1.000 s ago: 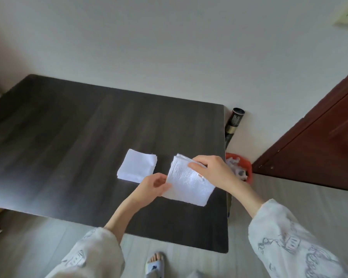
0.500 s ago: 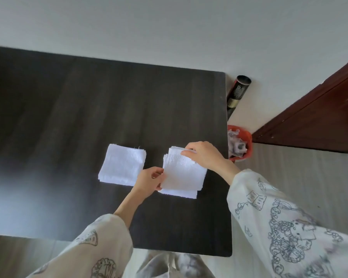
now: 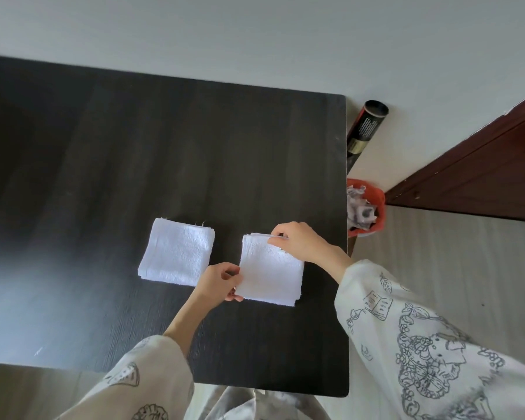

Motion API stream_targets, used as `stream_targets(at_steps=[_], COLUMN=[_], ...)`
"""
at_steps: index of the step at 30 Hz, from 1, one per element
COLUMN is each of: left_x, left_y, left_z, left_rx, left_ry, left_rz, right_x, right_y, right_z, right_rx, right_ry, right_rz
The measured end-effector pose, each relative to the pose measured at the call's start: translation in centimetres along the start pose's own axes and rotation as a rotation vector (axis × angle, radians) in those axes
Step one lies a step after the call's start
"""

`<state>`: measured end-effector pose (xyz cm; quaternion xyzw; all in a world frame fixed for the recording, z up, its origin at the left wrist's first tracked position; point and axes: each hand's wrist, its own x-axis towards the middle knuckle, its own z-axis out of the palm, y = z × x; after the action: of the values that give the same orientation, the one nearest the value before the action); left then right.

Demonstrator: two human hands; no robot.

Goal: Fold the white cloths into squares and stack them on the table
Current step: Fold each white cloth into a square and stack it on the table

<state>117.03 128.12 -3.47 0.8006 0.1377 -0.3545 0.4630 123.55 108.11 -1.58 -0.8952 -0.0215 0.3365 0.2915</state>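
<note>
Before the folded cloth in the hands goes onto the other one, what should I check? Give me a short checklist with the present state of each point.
1. Left hand pinches the near left corner of the held cloth: ok.
2. Right hand pinches its far edge: ok.
3. Held cloth is folded to a square with its layers even: ok, though the near edges look slightly stepped.
4. Folded cloth on the table lies flat and square, ready to take the next one: ok.
5. The two cloths are stacked: not ok, they lie side by side with a gap.
6. Held cloth is clear of the table: cannot tell.
</note>
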Motion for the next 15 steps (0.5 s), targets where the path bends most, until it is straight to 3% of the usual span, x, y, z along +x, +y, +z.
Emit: stream_targets(at_steps=[4,13,15], left_x=[0.5,1.2,1.2], left_y=[-0.4,-0.6,-0.5], left_z=[0.1,0.1,0.2], left_rx=[0.094,0.187,0.191], left_ry=[0.013,0.057,0.07], left_rz=[-0.003,0.028,0.041], right_x=[-0.1,-3.2,-4.3], right_y=[0.3,2.3,2.7], right_z=[0.6,2.2,3.2], right_rx=[0.107,0.774,0.813], right_ry=[0.007,0.247,0.246], right_rz=[0.066,0.321,0.362])
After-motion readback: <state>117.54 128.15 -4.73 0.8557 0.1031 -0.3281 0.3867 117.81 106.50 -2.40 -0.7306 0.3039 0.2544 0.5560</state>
